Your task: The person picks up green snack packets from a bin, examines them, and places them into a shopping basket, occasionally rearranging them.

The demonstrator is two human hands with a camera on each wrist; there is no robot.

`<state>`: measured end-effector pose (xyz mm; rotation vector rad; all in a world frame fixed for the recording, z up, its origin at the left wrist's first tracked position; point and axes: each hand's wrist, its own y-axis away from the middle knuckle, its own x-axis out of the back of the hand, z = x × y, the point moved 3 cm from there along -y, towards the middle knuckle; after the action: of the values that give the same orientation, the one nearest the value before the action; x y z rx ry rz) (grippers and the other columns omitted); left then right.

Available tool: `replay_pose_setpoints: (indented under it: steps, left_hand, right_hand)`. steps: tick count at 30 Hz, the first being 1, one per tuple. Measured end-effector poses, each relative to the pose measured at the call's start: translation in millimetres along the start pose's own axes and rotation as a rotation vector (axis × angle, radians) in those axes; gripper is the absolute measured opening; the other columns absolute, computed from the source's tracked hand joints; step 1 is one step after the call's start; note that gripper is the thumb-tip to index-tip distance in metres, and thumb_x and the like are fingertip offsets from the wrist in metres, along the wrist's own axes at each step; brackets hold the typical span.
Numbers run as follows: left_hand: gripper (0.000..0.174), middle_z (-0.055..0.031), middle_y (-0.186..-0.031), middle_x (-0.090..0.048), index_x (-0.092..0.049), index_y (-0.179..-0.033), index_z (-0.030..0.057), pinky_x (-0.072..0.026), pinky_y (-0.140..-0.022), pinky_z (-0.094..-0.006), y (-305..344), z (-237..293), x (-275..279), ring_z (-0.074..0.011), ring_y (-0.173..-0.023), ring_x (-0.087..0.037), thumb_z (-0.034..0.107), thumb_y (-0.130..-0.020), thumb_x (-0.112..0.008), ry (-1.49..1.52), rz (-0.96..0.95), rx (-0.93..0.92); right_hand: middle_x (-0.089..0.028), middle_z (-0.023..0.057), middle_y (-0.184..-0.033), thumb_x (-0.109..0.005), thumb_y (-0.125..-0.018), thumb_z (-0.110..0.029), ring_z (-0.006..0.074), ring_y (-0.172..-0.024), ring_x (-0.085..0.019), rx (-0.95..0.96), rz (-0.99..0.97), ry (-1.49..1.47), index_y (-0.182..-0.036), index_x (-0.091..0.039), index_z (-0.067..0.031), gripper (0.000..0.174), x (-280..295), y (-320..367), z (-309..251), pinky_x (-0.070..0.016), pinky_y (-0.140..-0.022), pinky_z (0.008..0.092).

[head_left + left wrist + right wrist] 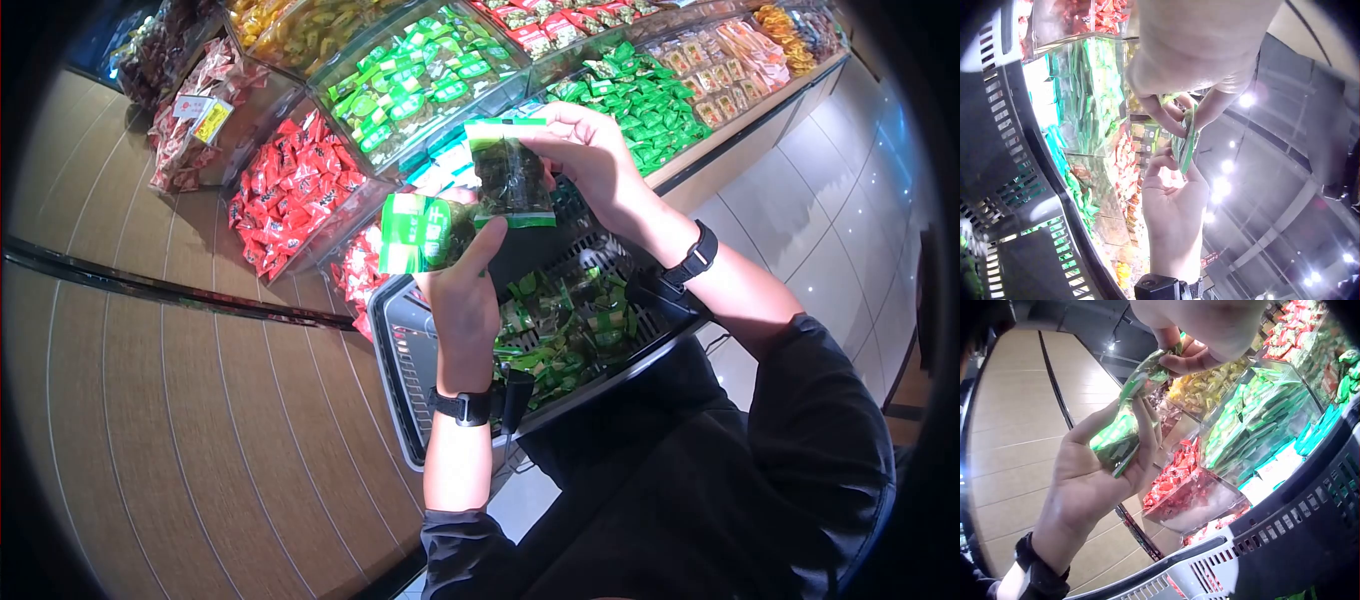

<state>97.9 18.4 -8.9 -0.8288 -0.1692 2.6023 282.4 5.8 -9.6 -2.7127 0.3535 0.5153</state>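
Both hands are raised over a shopping basket. My left hand holds a small green-and-clear snack packet, its thumb laid across the front. With thumb and fingers my right hand pinches a second packet, dark inside with green strips at top and bottom. The two packets overlap in the head view. In the right wrist view, the left hand's packet sits between its thumb and fingers, just below the right hand's packet. Several similar green packets lie in the basket.
Clear bins of wrapped snacks line the display: green packets, red packets, more green ones. A price card stands at the left. A wood-panelled surface spans the left side; tiled floor lies right.
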Motion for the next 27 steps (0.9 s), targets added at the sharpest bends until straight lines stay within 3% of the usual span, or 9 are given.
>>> replay_pose_setpoints:
  steps: [5,7,13,15,17,19,24,26,27]
  left_hand:
    - [0.04,-0.008,-0.111,-0.066,-0.058,-0.122,0.0038,-0.0565,-0.088,-0.0353,-8,-9,12,-0.0173,-0.1,-0.066,-0.007,-0.086,-0.072,0.007,0.064,0.045]
    - [0.028,-0.0078,-0.112,-0.067,-0.059,-0.122,0.0052,-0.0584,-0.091,-0.0408,-11,-23,25,-0.0174,-0.102,-0.067,0.006,-0.095,-0.067,-0.039,0.205,0.315]
    - [0.038,-0.0066,-0.114,-0.065,-0.059,-0.125,0.0085,-0.0552,-0.094,-0.0419,-3,-26,6,-0.0186,-0.107,-0.065,0.039,-0.102,-0.056,0.04,0.086,0.375]
    - [0.048,-0.0064,-0.116,-0.064,-0.058,-0.127,0.0107,-0.0499,-0.096,-0.0401,-5,-27,7,-0.0187,-0.111,-0.061,0.05,-0.1,-0.054,0.07,0.081,0.429]
    - [0.045,-0.0066,-0.116,-0.064,-0.058,-0.126,0.0113,-0.05,-0.095,-0.0396,-7,-30,13,-0.0187,-0.11,-0.062,0.048,-0.1,-0.055,0.092,0.085,0.414]
    - [0.035,-0.0048,-0.114,-0.065,-0.061,-0.119,0.0135,-0.0506,-0.091,-0.038,-11,-39,26,-0.0179,-0.107,-0.063,0.042,-0.1,-0.056,0.086,0.215,0.446]
    - [0.026,-0.0014,-0.107,-0.067,-0.062,-0.114,0.0146,-0.0512,-0.087,-0.0375,-8,-44,32,-0.0165,-0.102,-0.064,0.036,-0.099,-0.059,0.075,0.271,0.428]
    - [0.025,-0.0004,-0.105,-0.068,-0.062,-0.114,0.0149,-0.0523,-0.084,-0.037,-8,-44,28,-0.016,-0.099,-0.065,0.034,-0.099,-0.061,0.018,0.295,0.409]
    - [0.025,-0.0008,-0.104,-0.069,-0.062,-0.114,0.0148,-0.0538,-0.08,-0.037,-6,-43,25,-0.0161,-0.096,-0.066,0.034,-0.098,-0.062,0.047,0.307,0.406]
  right_hand:
    - [-0.062,0.0004,-0.075,-0.068,-0.092,-0.009,0.0071,-0.066,-0.056,0.063,0.125,0.13,-0.093,-0.062,-0.0017,0.009,6,2,0,-0.0446,-0.061,0.0224]
    - [-0.06,-0.0025,-0.075,-0.068,-0.091,-0.007,0.0039,-0.069,-0.054,0.269,0.228,0.408,-0.094,-0.061,-0.0029,0.009,4,4,-5,-0.0429,-0.059,0.0215]
    - [-0.057,0.0059,-0.077,-0.077,-0.081,-0.008,0.0158,-0.065,-0.056,0.459,-0.199,0.735,-0.087,-0.064,-0.0028,0.016,-36,22,-9,-0.0435,-0.056,0.0288]
    - [-0.059,0.0081,-0.091,-0.079,-0.077,-0.007,0.0231,-0.084,-0.058,0.448,-0.362,0.73,-0.088,-0.063,-0.0032,0.02,-43,27,-7,-0.0491,-0.067,0.0328]
    - [-0.06,0.0092,-0.098,-0.079,-0.076,-0.006,0.0257,-0.093,-0.059,0.4,-0.431,0.715,-0.089,-0.063,-0.0034,0.021,-44,28,-2,-0.0511,-0.074,0.0346]
    - [-0.059,0.0117,-0.11,-0.079,-0.073,-0.005,0.0301,-0.107,-0.056,0.566,-0.512,0.759,-0.095,-0.061,-0.0047,0.028,-46,28,-2,-0.0494,-0.089,0.0383]
    - [-0.059,0.0158,-0.112,-0.079,-0.071,-0.003,0.0354,-0.114,-0.055,0.617,-0.421,1.009,-0.109,-0.055,-0.006,0.045,-44,25,-9,-0.0474,-0.094,0.041]
    - [-0.061,0.0161,-0.117,-0.08,-0.072,-0.005,0.0369,-0.112,-0.058,0.277,-0.585,0.936,-0.113,-0.057,-0.0029,0.046,-41,19,-5,-0.047,-0.098,0.0427]
    - [-0.061,0.0183,-0.113,-0.08,-0.074,-0.005,0.0373,-0.111,-0.059,0.265,-0.629,0.952,-0.113,-0.056,-0.0006,0.046,-45,19,-14,-0.0473,-0.097,0.0429]
